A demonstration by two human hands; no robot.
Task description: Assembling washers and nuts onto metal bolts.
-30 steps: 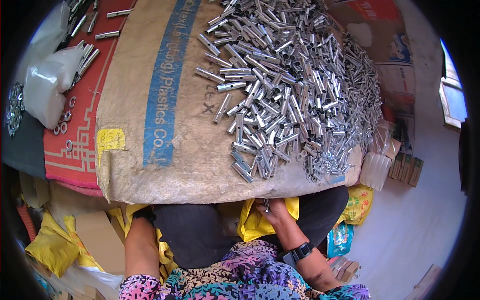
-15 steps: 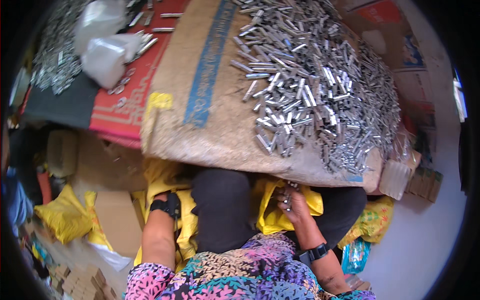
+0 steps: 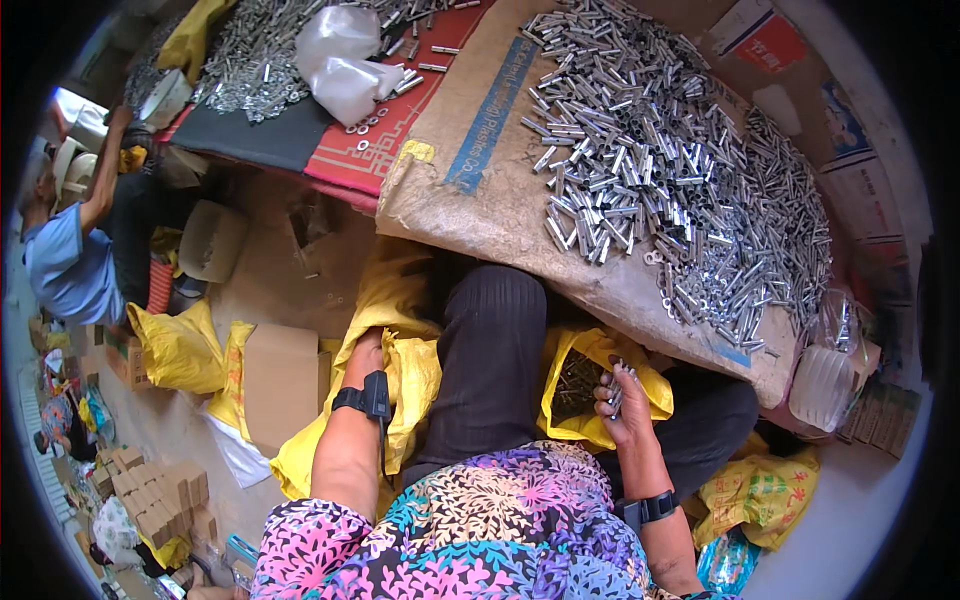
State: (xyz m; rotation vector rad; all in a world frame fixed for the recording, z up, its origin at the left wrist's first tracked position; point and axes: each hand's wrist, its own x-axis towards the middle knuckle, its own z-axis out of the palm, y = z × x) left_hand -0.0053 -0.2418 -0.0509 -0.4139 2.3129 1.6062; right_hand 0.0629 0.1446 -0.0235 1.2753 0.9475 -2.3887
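My right hand [image 3: 627, 408] is closed around several slim silvery metal pieces [image 3: 616, 389]. It is above the right side of an open yellow sack [image 3: 654, 388] that stands by my right leg. Inside that sack, a mass of dark, thin metal parts [image 3: 575, 382] shows. My left hand [image 3: 369, 346] reaches into the folds of another yellow sack [image 3: 412, 382], left of my knee, and its fingers are hidden there. Beyond both hands, a big heap of short silvery metal tubes [image 3: 640, 170] covers the right part of a cardboard-topped table [image 3: 440, 215].
Clear plastic bags [image 3: 345, 75] and loose washers [image 3: 365, 135] lie on the table's red section. A co-worker in a blue shirt [image 3: 70, 255] sits at the far left. Yellow sacks [image 3: 180, 340], a carton [image 3: 280, 385] and stacked small boxes [image 3: 155, 500] are on the floor.
The view has swung left, bringing the co-worker into sight. My right hand has shifted to the right side of the sack, its metal pieces still held. My left hand remains at the left sack.
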